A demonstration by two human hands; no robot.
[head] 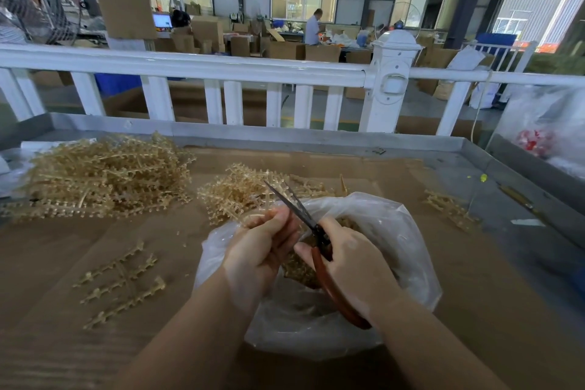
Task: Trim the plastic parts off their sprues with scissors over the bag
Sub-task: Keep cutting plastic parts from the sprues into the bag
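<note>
My left hand (262, 250) pinches sprue (253, 218) over clear bag (408, 250); my right hand (351, 266) grips red-handled scissors (319, 241), blades apart. Two sprue heaps (104, 174) behind bag, four loose sprues (122, 285) left. Cardboard-covered worktop (79, 247), white railing (221, 68), warehouse beyond.

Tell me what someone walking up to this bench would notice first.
Probably the scissors with red-brown handles, blades parted, held by the right hand over the clear plastic bag at centre. The left hand grips a tan sprue beside the blades. Next, the big heap of tan sprues at far left.
</note>
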